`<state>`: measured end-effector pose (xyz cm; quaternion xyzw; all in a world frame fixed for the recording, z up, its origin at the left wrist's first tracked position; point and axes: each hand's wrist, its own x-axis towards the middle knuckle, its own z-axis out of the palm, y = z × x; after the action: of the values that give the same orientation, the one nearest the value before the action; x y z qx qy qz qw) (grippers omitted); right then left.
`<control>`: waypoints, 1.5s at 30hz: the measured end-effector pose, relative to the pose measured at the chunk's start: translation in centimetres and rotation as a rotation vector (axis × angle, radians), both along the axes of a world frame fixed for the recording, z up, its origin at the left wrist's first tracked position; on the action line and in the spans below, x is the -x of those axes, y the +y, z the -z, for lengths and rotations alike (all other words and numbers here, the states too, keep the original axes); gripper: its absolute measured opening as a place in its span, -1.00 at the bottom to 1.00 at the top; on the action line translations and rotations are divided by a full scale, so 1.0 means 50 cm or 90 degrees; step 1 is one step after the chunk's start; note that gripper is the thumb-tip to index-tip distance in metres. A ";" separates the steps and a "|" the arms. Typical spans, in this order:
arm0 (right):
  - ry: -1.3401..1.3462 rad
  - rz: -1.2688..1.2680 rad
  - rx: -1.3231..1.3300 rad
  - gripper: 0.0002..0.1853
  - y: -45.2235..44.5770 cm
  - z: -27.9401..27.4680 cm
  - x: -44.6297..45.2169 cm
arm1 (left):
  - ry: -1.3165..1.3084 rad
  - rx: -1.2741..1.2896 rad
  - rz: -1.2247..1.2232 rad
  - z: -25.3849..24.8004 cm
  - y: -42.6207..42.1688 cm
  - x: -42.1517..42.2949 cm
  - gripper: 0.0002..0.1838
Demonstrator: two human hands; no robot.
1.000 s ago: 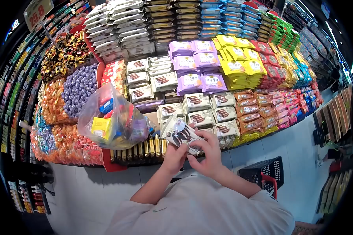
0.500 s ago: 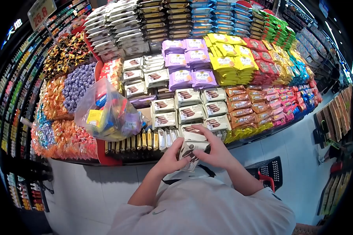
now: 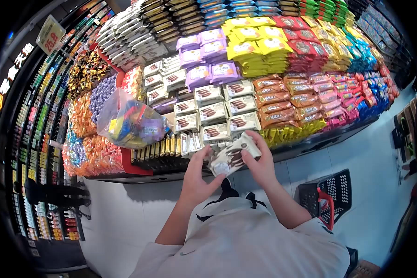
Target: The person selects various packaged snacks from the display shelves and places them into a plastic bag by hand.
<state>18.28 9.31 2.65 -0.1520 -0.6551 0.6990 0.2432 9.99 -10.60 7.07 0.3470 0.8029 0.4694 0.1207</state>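
Observation:
A white snack pack [image 3: 235,158] with pictures of brown chocolate biscuits is held tilted in front of my body. My left hand [image 3: 198,178] grips its left end, the thumb along the lower edge. At the other end, my right hand [image 3: 260,163] pinches the pack between thumb and fingers. Just beyond lie stacks of similar white biscuit packs [image 3: 213,111] on the display. To their left, a clear plastic bag [image 3: 139,109] full of colourful packs rests on top of the goods.
Purple packs [image 3: 198,75], yellow packs [image 3: 257,44] and orange-brown packs [image 3: 271,99] fill the display. Loose wrapped sweets [image 3: 95,155] lie at the left end. A black shopping basket [image 3: 336,192] with a red handle stands on the floor at my right. Dark shelves [image 3: 37,153] line the left.
The view has shifted and tilted. My hands have moved apart, and the pack between them has turned so that its printed, wider side shows.

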 end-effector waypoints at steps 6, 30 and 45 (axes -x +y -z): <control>0.053 0.108 0.007 -0.36 0.026 0.013 -0.071 | 0.338 0.098 0.063 -0.032 0.105 -0.073 -0.16; 0.130 0.229 -0.063 -0.23 0.137 0.000 -0.191 | 0.366 0.220 0.357 -0.104 0.326 -0.057 -0.50; 0.020 0.301 -0.002 -0.39 0.140 0.093 -0.158 | 0.484 0.300 0.089 -0.542 0.049 0.551 -0.53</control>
<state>26.17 16.30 -2.00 -0.2900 -0.5985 0.6237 0.4108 -17.57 -8.16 34.16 0.5114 0.8497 0.1038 -0.0758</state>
